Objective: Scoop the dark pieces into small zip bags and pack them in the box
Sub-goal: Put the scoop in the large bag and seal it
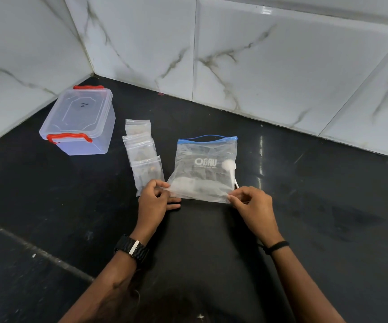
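Observation:
A large clear zip bag point(205, 167) with a blue zip strip lies flat on the black counter, dark pieces showing through it. A white scoop point(229, 165) sits at its right side. My left hand point(155, 199) pinches the bag's near left corner. My right hand point(251, 202) pinches the near right corner. Three small clear zip bags point(142, 150) lie in a row just left of the large bag. A clear plastic box point(79, 121) with red latches stands at the far left, its lid on.
The black counter point(328, 206) runs into a corner of white marble-look wall tiles point(270, 57) behind and to the left. A seam crosses the counter at the near left.

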Tool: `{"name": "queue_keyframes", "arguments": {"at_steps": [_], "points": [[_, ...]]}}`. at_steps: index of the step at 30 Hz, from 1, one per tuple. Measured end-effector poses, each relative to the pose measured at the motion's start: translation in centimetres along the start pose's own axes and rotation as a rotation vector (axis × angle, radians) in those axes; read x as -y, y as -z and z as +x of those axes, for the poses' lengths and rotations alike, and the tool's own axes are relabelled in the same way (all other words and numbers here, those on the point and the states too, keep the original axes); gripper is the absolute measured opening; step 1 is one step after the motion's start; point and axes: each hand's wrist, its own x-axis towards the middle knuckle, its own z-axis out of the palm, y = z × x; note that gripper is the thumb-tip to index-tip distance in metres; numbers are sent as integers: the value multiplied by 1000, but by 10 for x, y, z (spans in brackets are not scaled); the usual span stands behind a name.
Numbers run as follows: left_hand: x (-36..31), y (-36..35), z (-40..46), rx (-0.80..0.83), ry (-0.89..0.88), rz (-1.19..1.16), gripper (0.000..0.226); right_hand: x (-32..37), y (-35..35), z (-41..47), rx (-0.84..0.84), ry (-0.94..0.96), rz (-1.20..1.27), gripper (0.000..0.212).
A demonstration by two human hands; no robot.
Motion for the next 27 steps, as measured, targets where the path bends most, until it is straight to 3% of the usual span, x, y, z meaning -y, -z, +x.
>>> {"name": "queue_keyframes", "arguments": {"at_steps": [4, 7, 10, 16, 18, 22, 24, 27], "points": [[-2, -1, -1, -4, 9, -13, 9, -4, -11, -1, -122, 254, -288, 15], [-4, -4, -1, -16, 23, -33, 12, -1, -16, -2, -214, 332, -389, 18], [-4, -6, -2, -4, 22, -28, 12, -3, -21, -3, -217, 313, -356, 22], [0, -4, -1, 31, -1, 10, 13, 0, -23, 0, -143, 63, -99, 14], [1, -3, 0, 43, -5, 21, 15, -1, -19, 0, -123, 98, -142, 12], [4, -6, 0, 18, -7, -22, 25, 0, -18, -3, -231, 347, -349, 17], [5, -6, 1, 12, 4, -67, 26, 3, -20, -4, -222, 284, -283, 16], [6, -2, 2, 61, 27, -88, 30, 1, -18, 0, -102, -4, -27, 12]]}}
